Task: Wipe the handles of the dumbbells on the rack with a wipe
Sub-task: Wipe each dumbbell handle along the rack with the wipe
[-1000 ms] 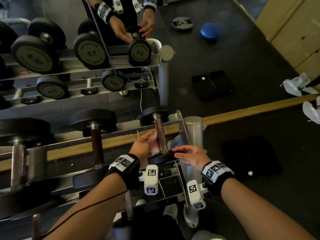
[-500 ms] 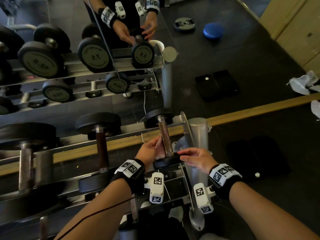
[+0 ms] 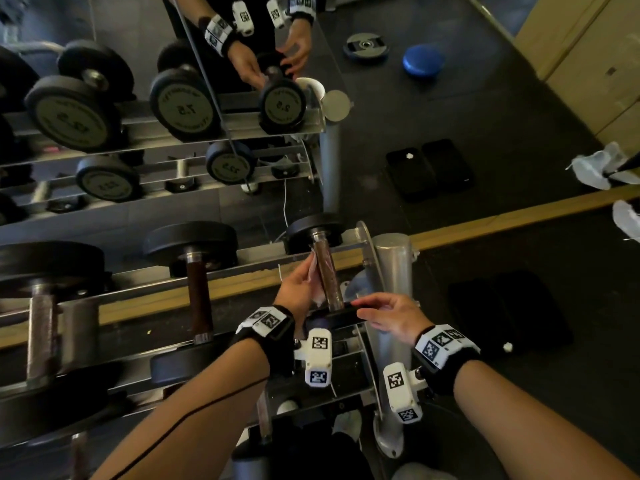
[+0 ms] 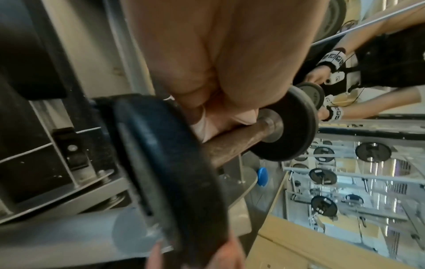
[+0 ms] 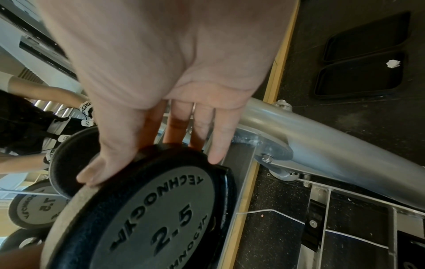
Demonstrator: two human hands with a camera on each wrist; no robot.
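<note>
The small 2.5 dumbbell [image 3: 328, 271] lies at the right end of the rack [image 3: 242, 258], its brown handle [image 4: 232, 143] running away from me. My left hand [image 3: 303, 278] holds a white wipe [image 3: 318, 292] against the left side of the handle, with its fingers reaching toward the far plate [image 3: 313, 230]. In the left wrist view the wipe [image 4: 202, 127] is bunched between my fingers and the handle. My right hand [image 3: 367, 306] grips the rim of the near plate [image 5: 149, 218], thumb on the front edge and fingers behind it.
Heavier dumbbells [image 3: 199, 289] lie to the left on the same rack. A mirror behind it reflects the rack and my hands. The silver rack post [image 3: 393, 271] stands just right of my right hand. Black cases [image 3: 502, 306] and loose white wipes [image 3: 627, 220] lie on the floor.
My left hand has slid the wipe along the handle toward the far plate. My right hand has stayed on the near plate.
</note>
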